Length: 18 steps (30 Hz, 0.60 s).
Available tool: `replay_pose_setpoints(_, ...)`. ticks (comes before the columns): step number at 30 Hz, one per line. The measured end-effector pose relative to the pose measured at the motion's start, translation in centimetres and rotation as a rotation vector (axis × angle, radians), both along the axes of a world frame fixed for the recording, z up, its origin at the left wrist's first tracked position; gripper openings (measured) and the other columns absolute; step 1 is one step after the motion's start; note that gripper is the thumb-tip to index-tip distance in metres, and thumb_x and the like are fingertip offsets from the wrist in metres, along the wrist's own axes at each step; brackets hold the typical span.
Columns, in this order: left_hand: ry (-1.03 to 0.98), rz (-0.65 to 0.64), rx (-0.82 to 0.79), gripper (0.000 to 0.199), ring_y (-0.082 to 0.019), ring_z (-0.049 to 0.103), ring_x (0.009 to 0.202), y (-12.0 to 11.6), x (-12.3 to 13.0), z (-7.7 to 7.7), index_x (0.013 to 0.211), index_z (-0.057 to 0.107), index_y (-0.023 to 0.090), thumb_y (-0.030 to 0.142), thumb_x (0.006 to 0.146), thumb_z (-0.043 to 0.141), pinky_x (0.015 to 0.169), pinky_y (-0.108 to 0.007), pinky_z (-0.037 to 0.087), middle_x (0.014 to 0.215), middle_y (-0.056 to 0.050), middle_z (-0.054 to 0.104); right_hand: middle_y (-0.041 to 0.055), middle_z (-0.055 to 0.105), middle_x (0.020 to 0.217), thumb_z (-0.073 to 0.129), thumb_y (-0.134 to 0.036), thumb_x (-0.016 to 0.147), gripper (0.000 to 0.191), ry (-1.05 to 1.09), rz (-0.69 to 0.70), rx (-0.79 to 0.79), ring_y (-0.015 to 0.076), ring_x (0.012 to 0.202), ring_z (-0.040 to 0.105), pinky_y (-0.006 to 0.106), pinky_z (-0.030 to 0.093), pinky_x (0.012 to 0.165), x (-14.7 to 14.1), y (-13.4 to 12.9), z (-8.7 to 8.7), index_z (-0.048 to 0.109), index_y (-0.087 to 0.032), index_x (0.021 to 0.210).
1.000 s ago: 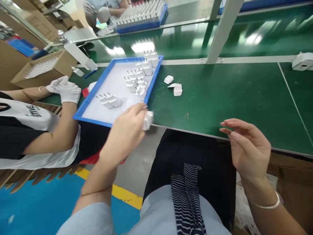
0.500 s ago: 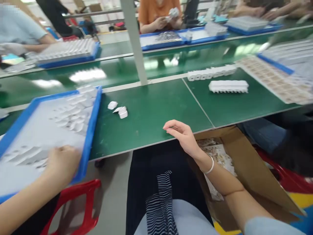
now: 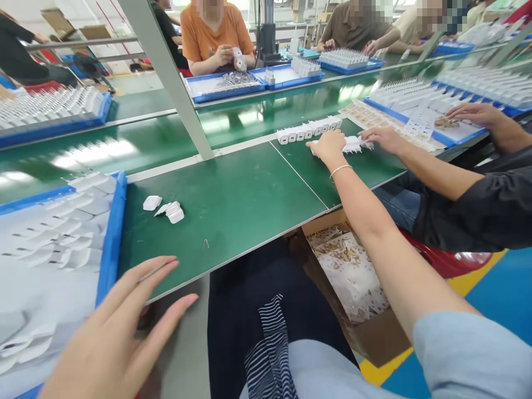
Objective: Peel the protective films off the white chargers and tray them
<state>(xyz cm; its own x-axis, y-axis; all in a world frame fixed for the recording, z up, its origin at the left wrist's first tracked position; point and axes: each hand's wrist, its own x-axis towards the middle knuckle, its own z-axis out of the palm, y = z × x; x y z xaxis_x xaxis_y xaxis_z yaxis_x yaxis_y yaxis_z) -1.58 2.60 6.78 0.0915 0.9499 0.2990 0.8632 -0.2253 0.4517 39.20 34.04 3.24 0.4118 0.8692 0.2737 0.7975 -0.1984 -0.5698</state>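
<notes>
The fingers [image 3: 160,269] of the left hand [image 3: 103,343] are spread, the thumb held well away from the rest, just beside the right-hand rim of a blue tray [image 3: 111,246] that carries blurred white plugs [image 3: 85,257]. The right hand [image 3: 330,146] reaches across to the near row of white plugs [image 3: 352,144] on the green counter [image 3: 236,194]; its thumb points left and its other fingers bend down over the left end of the row, though how firmly they grip, if at all, I cannot tell. A co-worker's hand [image 3: 384,138] is at the right end of that row. Just behind stands the back row of white plugs [image 3: 303,132], near the counter's far edge. Small white pieces [image 3: 172,212] lie on the counter to the right of the tray, with a tiny bent bit [image 3: 206,243] nearer the front edge. Below the counter, a cardboard box [image 3: 378,338] holds white sheets and brown scraps [image 3: 347,274].
</notes>
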Motion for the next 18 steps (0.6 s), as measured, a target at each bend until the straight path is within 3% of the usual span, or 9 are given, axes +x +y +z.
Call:
replay_pose_setpoints(1, -0.028, -0.006, -0.016, 0.044, -0.034, 0.070, 0.109, 0.2, 1.4, -0.4, 0.124, 0.066, 0.048, 0.050, 0.080, 0.072, 0.075, -0.043, 0.061, 0.131, 0.004, 0.067, 0.0120, 0.058, 0.136, 0.051, -0.040, 0.104, 0.041, -0.007, 0.009, -0.022, 0.0215, 0.113, 0.066, 0.043, 0.054, 0.099, -0.1, 0.3, 0.0, 0.060, -0.011, 0.132)
replay_pose_setpoints(2, -0.103, -0.010, -0.026, 0.040, -0.031, 0.070, 0.112, 0.5, 2.7, -0.9, 0.122, 0.068, 0.045, 0.047, 0.082, 0.071, 0.080, -0.040, 0.063, 0.130, 0.003, 0.068, 0.0118, 0.058, 0.135, 0.053, -0.039, 0.103, 0.041, -0.016, 0.027, -0.038, 0.0209, 0.111, 0.066, 0.042, 0.055, 0.099, -0.3, 0.4, 0.0, 0.059, -0.012, 0.132)
replay_pose_setpoints(5, -0.450, -0.052, -0.108, 0.029, -0.027, 0.069, 0.118, 1.8, 5.4, -3.0, 0.114, 0.073, 0.033, 0.042, 0.086, 0.072, 0.103, -0.039, 0.058, 0.125, -0.003, 0.070, 0.0111, 0.057, 0.137, 0.053, -0.041, 0.103, 0.043, -0.047, 0.109, -0.052, 0.0184, 0.109, 0.066, 0.040, 0.055, 0.099, -1.6, -0.9, -0.7, 0.058, -0.011, 0.134)
replay_pose_setpoints(8, -0.816, -0.047, -0.231, 0.035, -0.028, 0.071, 0.117, 3.0, 7.1, -5.4, 0.111, 0.072, 0.023, 0.045, 0.084, 0.075, 0.109, -0.041, 0.054, 0.123, -0.009, 0.071, 0.0125, 0.064, 0.125, 0.065, -0.040, 0.095, 0.042, -0.088, 0.196, -0.041, 0.0240, 0.108, 0.066, 0.046, 0.054, 0.098, -4.3, -4.1, -1.8, 0.063, -0.009, 0.124)
replay_pose_setpoints(11, -1.087, -0.021, -0.297, 0.044, -0.031, 0.066, 0.126, 3.8, 8.8, -6.9, 0.115, 0.069, 0.019, 0.044, 0.080, 0.080, 0.111, -0.041, 0.052, 0.127, -0.012, 0.069, 0.0150, 0.069, 0.103, 0.083, -0.041, 0.074, 0.053, -0.098, 0.348, 0.003, 0.0306, 0.101, 0.065, 0.048, 0.053, 0.094, -7.9, -9.3, -2.9, 0.063, -0.005, 0.109)
replay_pose_setpoints(12, -1.159, -0.023, -0.305, 0.046, -0.031, 0.064, 0.129, 4.0, 9.4, -7.2, 0.115, 0.068, 0.019, 0.043, 0.078, 0.082, 0.113, -0.041, 0.051, 0.130, -0.012, 0.067, 0.0133, 0.069, 0.104, 0.084, -0.044, 0.072, 0.056, -0.079, 0.424, 0.060, 0.0293, 0.100, 0.065, 0.046, 0.054, 0.093, -9.2, -11.3, -3.3, 0.061, -0.010, 0.110)
replay_pose_setpoints(15, -1.323, -0.062, -0.271, 0.059, -0.030, 0.060, 0.133, 4.5, 11.2, -7.3, 0.120, 0.065, 0.020, 0.037, 0.068, 0.090, 0.117, -0.040, 0.046, 0.139, -0.011, 0.060, 0.0110, 0.067, 0.112, 0.079, -0.043, 0.075, 0.057, 0.113, 0.700, 0.444, 0.0278, 0.102, 0.064, 0.047, 0.055, 0.093, -12.8, -17.5, -4.2, 0.055, -0.019, 0.120)
replay_pose_setpoints(18, -1.373, -0.070, -0.226, 0.073, -0.030, 0.061, 0.128, 4.6, 12.6, -7.1, 0.123, 0.064, 0.020, 0.031, 0.058, 0.095, 0.112, -0.039, 0.050, 0.139, -0.011, 0.060, 0.0117, 0.062, 0.118, 0.079, -0.044, 0.077, 0.064, 0.257, 0.719, 0.618, 0.0293, 0.107, 0.063, 0.049, 0.056, 0.091, -15.7, -22.2, -5.2, 0.051, -0.023, 0.131)
